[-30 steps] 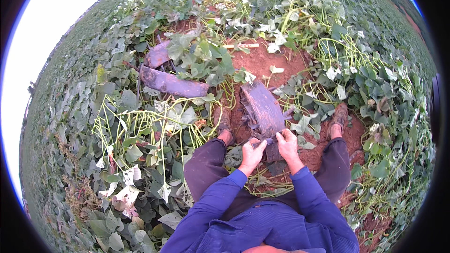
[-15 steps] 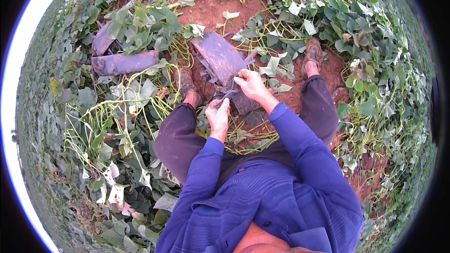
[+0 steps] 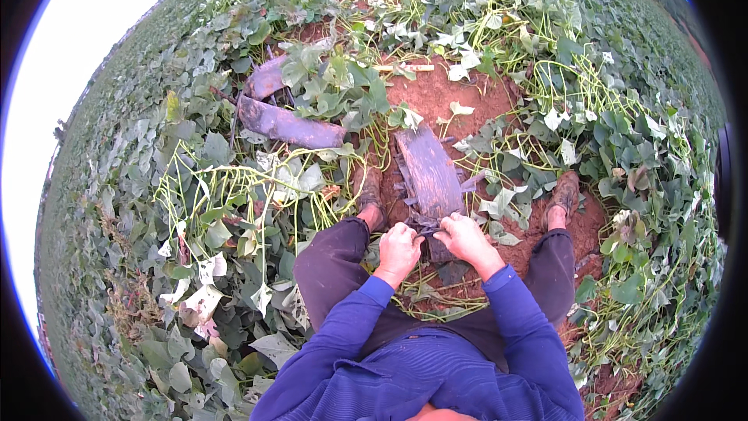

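Between my feet lies a long, flat, purplish-grey bundle [image 3: 430, 173] with ragged strips sticking out along its sides; I cannot tell its material. At its near end my left hand [image 3: 399, 252] and my right hand [image 3: 469, 245] are close together, fingers closed in a pinch. A dark, thin strip [image 3: 425, 223] runs across the bundle between them, and both hands grip it. The fingertips are partly hidden, and the part of the bundle below the hands lies in shadow.
Two similar purplish-grey pieces [image 3: 292, 126] lie among the leaves to the far left. Red soil [image 3: 467, 99] shows beyond the bundle. Green leafy vines [image 3: 210, 187] with tangled stems surround me. My muddy shoes [image 3: 564, 195] stand on either side of the bundle.
The view has tilted up and shifted left, so everything sits lower and farther right. My hands are now more level with each other at the bundle's near end, still gripping the strip.
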The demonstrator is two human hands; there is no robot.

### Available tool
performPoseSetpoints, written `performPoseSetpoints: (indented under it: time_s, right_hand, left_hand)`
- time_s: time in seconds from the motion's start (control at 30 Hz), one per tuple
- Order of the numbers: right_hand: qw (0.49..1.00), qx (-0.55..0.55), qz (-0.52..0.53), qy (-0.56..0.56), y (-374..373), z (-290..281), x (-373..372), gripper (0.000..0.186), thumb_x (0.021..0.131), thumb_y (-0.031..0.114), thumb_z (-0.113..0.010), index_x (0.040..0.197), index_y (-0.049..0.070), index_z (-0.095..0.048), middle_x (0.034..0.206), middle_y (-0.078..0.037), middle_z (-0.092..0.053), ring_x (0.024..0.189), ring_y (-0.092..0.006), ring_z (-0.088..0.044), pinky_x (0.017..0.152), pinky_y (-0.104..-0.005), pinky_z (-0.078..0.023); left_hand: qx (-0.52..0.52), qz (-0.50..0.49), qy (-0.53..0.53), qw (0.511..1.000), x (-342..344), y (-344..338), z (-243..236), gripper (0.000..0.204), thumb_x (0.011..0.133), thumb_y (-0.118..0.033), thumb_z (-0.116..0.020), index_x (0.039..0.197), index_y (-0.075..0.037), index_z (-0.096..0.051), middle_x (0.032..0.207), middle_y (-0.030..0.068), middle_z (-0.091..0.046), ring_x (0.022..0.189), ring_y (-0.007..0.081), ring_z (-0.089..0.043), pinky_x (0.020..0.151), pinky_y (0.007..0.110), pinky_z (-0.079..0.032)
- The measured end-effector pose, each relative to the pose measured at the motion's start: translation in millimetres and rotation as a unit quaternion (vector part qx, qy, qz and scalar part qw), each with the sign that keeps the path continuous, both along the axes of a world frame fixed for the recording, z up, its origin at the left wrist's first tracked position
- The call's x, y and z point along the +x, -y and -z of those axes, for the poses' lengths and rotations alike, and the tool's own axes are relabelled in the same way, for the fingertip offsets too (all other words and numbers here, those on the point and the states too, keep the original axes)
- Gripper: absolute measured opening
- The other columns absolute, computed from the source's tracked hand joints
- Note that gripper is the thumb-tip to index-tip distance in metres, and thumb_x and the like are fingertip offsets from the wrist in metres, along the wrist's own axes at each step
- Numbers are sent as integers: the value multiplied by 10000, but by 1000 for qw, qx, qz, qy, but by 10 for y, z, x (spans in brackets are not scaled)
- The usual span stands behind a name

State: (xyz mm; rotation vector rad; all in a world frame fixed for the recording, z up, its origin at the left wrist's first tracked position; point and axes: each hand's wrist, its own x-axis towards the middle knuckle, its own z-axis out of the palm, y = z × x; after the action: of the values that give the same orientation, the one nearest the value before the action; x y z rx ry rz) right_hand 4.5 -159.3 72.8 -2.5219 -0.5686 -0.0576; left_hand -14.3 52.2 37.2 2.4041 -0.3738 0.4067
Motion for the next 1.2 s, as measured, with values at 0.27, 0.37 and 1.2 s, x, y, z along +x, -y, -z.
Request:
performPoseSetpoints:
  time_s: [0.27, 0.37, 1.2]
  right_hand:
    - [979, -202, -6, 0, -83, 98, -19, 267, 969, 261, -618, 834, 34, -661, 723, -185, -711, 689, -379, -727, 664, -506, -581]
    - [989, -137, -53, -25, 36, 198, 5, 320, 998, 281, -601, 846, 11, -681, 747, -204, -716, 723, -384, -729, 655, -495, -561]
    - [489, 585, 263, -591, 47, 146, 328, 260, 1056, 237, -571, 826, 119, -545, 580, 66, -409, 389, -103, -331, 544, -411, -436]
  left_hand:
    - [107, 39, -173, 978, 81, 362, -21, 240, 891, -64, -559, 1106, 41, -537, 1010, 296, -668, 863, 475, -710, 762, 549, -586]
    - [107, 66, -194, 973, 136, 316, -10, 264, 907, -120, -571, 1108, 44, -526, 966, 311, -695, 827, 487, -714, 742, 559, -586]
    - [102, 116, -85, 984, 64, 222, 385, 776, 1019, -311, -633, 1589, 61, -261, 809, 218, -722, 632, 404, -692, 580, 499, -553]
